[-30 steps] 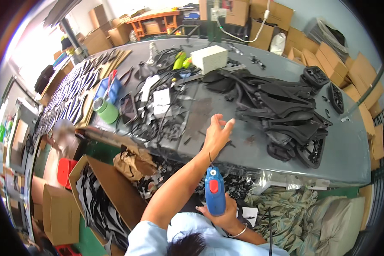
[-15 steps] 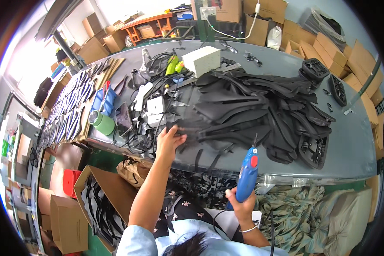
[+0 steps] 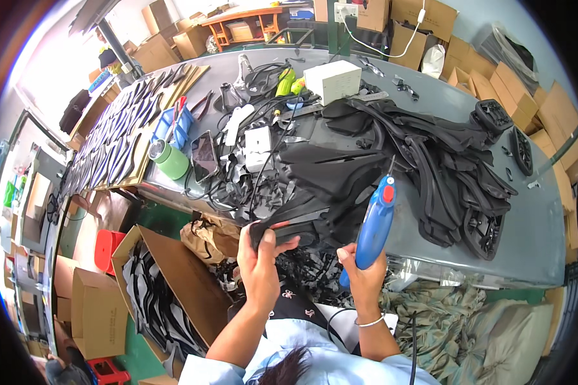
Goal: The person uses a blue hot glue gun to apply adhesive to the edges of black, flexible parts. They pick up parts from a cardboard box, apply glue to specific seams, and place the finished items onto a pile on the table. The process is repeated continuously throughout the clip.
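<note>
One black piece in the left hand, blue tool in the right, a loose heap beyond

The left hand point(image 3: 260, 263) has its fingers closed narrowly on the near end of a black piece point(image 3: 331, 170), just at the front edge of the grey table point(image 3: 539, 244); the rest of the piece runs back over the tabletop. The right hand point(image 3: 367, 273) is wrapped around a blue tool point(image 3: 376, 231) with a red button, its thin tip pointing up over the table and apart from the piece in the left hand.

As for progress, one piece appears to be in hand, and a large heap of similar black pieces point(image 3: 440, 170) lies on the table's right half, probably a good share of what is left. Nothing shows whether any of them is finished. Dark scraps point(image 3: 315, 269) below the table's front edge suggest that much has been trimmed already.

On the floor left of the table, an open cardboard box point(image 3: 189, 276) holds many dark flat pieces, perhaps done ones. A paper bag point(image 3: 209, 237) stands between that box and the table; its contents cannot be made out. On the table's left part, a blue bin point(image 3: 181, 128) holds a red-handled tool, beside a green cup point(image 3: 168, 160). Toward the table's right end, a black tray point(image 3: 497, 237) contains small dark parts.
</note>
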